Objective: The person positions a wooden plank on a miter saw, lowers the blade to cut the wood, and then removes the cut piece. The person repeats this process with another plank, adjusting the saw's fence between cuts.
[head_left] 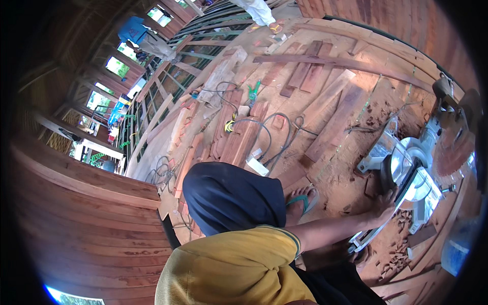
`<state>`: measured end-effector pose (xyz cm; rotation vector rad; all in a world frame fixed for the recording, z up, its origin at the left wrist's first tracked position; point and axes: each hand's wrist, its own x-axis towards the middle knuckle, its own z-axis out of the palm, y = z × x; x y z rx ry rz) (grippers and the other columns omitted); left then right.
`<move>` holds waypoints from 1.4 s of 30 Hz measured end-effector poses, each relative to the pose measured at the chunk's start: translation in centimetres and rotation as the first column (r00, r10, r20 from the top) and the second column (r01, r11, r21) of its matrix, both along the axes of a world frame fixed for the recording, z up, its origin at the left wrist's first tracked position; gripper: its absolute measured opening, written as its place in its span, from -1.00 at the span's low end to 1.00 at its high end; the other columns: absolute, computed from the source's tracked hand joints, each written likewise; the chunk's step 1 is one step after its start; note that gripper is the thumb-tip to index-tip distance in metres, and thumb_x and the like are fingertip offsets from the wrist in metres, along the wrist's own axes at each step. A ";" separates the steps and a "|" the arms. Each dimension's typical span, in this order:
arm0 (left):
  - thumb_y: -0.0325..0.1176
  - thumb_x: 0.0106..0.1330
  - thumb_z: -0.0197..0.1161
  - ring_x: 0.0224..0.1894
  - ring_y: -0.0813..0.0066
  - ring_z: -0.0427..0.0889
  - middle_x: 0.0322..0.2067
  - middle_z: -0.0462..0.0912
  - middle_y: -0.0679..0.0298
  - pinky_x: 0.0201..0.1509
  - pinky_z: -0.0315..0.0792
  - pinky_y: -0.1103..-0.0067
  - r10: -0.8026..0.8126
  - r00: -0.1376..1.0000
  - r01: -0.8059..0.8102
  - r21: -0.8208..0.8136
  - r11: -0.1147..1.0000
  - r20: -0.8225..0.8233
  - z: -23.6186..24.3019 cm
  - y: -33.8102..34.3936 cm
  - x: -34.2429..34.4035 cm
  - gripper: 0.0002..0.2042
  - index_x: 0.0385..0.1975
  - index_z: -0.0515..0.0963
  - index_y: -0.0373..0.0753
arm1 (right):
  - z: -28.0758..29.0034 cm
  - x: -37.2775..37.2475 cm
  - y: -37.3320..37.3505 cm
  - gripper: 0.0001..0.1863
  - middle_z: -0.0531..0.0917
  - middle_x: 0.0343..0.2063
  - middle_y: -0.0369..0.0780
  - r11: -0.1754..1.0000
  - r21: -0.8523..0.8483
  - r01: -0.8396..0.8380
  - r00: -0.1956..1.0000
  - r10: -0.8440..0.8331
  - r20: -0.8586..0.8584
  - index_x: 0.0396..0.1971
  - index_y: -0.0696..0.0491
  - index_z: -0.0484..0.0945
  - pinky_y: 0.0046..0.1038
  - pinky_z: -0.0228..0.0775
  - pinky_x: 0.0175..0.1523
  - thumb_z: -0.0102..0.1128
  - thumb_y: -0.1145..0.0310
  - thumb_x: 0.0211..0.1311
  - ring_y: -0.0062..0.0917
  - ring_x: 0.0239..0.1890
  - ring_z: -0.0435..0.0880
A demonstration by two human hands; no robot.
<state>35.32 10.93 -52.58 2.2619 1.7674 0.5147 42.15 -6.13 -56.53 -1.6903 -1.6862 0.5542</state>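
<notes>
- One left hand is at the near edge of one saw, on the right side; its fingers are partly bent. If it grips something, I cannot tell.
- The right hand I cannot make out; below the saw, one dim shape could be fingers or toes.
- The saw has one round blade with teeth; many small wood pieces lie near.
- One foot in one sandal with green strap; the bent knee covers part of the floor.
- Two other people: one in blue shirt, one in white trousers, cut off above.
- One blue container is blurred at the right rim.
</notes>
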 end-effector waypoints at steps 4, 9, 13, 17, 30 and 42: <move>-0.45 0.32 0.27 0.47 -0.10 0.32 0.57 0.04 -0.22 0.38 0.37 0.14 0.011 0.997 -0.006 -0.065 0.998 0.075 1.9 -1.6 -1.0 -0.75 -0.05 0.63 -0.40 | 2.1 -0.4 -1.4 -0.50 0.59 0.24 -0.10 0.988 -0.146 0.049 0.996 -0.060 -0.073 0.18 0.03 0.62 -0.14 0.41 0.38 0.30 0.41 0.18 -0.16 0.31 0.56; -0.47 0.29 0.34 0.45 -0.20 0.35 0.53 0.09 -0.33 0.47 0.34 0.22 0.060 0.979 -0.001 -0.289 0.957 0.195 4.4 -1.4 -3.4 -0.88 -0.28 0.64 -0.39 | 4.1 -1.0 -4.2 -0.50 0.59 0.24 -0.11 0.937 -0.259 0.234 0.968 -0.249 -0.026 0.18 0.02 0.62 -0.14 0.41 0.38 0.30 0.41 0.18 -0.17 0.31 0.56; -0.52 0.23 0.39 0.44 -0.29 0.35 0.50 0.10 -0.43 0.54 0.33 0.22 0.077 0.948 0.034 -0.336 0.941 0.310 5.4 0.1 -3.5 -0.91 -0.42 0.64 -0.42 | 4.6 -0.7 -4.2 -0.44 0.61 0.23 -0.17 0.916 -0.239 0.322 0.947 -0.313 0.076 0.16 -0.01 0.63 -0.20 0.43 0.38 0.38 0.42 0.07 -0.18 0.27 0.59; -0.55 0.19 0.37 0.44 -0.28 0.36 0.48 0.11 -0.50 0.57 0.28 0.21 0.071 0.917 0.038 -0.262 0.964 0.393 5.4 -0.6 -3.6 -0.91 -0.50 0.60 -0.40 | 5.2 -0.7 -4.2 -0.44 0.62 0.21 -0.18 0.923 -0.220 0.315 0.948 -0.318 0.025 0.13 0.00 0.64 -0.18 0.45 0.36 0.42 0.43 0.02 -0.16 0.27 0.59; -0.66 0.28 0.29 0.21 0.12 0.63 0.31 0.43 -0.07 0.17 0.57 0.40 0.109 0.702 -0.064 -0.089 0.994 0.704 0.8 -3.0 -7.4 -0.86 -0.19 0.57 -0.38 | 6.5 5.6 1.0 -0.69 0.64 0.01 -0.09 0.970 -0.036 0.242 0.949 -0.245 -0.201 0.08 0.06 0.67 -0.37 0.68 -0.11 0.36 0.44 0.36 -0.36 -0.17 0.77; -0.61 0.37 0.22 0.26 0.20 0.55 0.24 0.44 -0.04 0.16 0.57 0.44 0.339 0.437 -0.199 -0.278 0.940 0.833 1.4 -4.5 -14.1 -0.83 -0.08 0.52 -0.34 | 11.7 1.9 14.7 -0.68 0.68 -0.10 -0.14 0.967 -0.234 -0.100 0.857 0.203 0.473 0.01 -0.09 0.70 -0.09 0.62 -0.01 0.30 0.22 0.28 -0.12 -0.12 0.76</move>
